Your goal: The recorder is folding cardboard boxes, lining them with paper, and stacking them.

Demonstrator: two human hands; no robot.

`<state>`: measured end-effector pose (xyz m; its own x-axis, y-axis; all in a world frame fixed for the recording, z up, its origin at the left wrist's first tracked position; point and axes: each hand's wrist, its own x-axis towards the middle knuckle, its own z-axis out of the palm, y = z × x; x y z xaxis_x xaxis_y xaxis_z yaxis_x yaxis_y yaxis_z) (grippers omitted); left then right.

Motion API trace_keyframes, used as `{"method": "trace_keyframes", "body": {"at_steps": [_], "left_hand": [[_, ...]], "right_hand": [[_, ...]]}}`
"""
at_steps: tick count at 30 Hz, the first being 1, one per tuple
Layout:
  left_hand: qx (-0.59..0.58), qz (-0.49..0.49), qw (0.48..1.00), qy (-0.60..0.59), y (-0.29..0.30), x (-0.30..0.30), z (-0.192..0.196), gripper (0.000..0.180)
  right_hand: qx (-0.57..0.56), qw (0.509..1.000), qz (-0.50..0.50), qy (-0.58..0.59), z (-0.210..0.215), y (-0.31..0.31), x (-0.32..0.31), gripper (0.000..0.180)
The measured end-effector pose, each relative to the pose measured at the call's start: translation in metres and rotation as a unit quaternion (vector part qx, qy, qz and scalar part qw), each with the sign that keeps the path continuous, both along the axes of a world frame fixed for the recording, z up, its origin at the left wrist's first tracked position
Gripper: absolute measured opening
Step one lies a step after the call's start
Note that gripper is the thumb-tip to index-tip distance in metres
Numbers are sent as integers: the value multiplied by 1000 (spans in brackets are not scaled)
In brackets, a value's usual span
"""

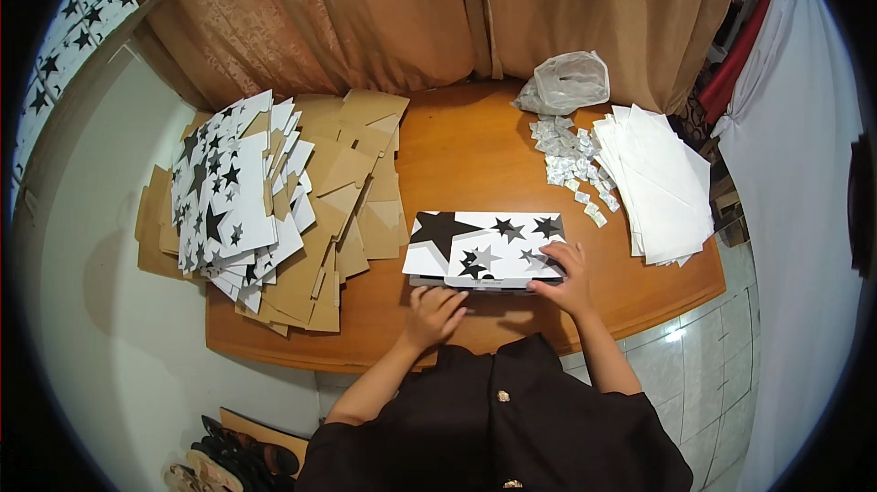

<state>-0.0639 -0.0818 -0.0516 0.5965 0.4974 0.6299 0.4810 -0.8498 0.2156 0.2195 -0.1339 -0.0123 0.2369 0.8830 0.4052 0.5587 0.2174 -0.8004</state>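
Observation:
In front of me lies a white cardboard box [507, 254] printed with black and grey stars. Its lid is down, and the front wall shows as a narrow strip with a dark gap toward the left. My right hand [570, 284] grips the front right corner, thumb at the front edge and fingers over the top and right side. At the front wall, left of the middle, my left hand [434, 316] rests with its fingers stretched out and slightly bent. The fingertips meet the lower front edge; what lies under them is hidden.
Flat star-printed box blanks [224, 186] lie piled on brown cardboard blanks [343, 172] at the left of the wooden table [457, 145]. At the right are small sachets [571, 154], a clear plastic bag [571, 81] and white paper sheets [662, 190]. A curtain [384, 17] hangs behind.

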Motion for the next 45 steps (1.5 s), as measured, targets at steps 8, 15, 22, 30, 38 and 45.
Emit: {"method": "trace_keyframes", "body": {"at_steps": [8, 15, 22, 30, 38, 45], "left_hand": [[15, 124, 992, -13, -4, 33, -20, 12], [-6, 68, 997, -28, -10, 22, -22, 19], [58, 110, 990, -72, -14, 14, -24, 26], [-57, 113, 987, 99, 36, -13, 7, 53], [-17, 81, 994, 74, 38, 1, -11, 39], [-43, 116, 992, 37, 26, 24, -7, 35]], "right_hand": [[19, 986, 21, -161, 15, 4, -16, 50], [5, 969, 11, -246, -8, -6, -27, 34], [-21, 957, -10, -290, -7, -12, -35, 28], [-29, 946, -53, -317, -23, -22, -49, 31], [-7, 948, -32, -317, -39, -5, -25, 34], [60, 956, -10, -286, -35, -4, -55, 29]]}}
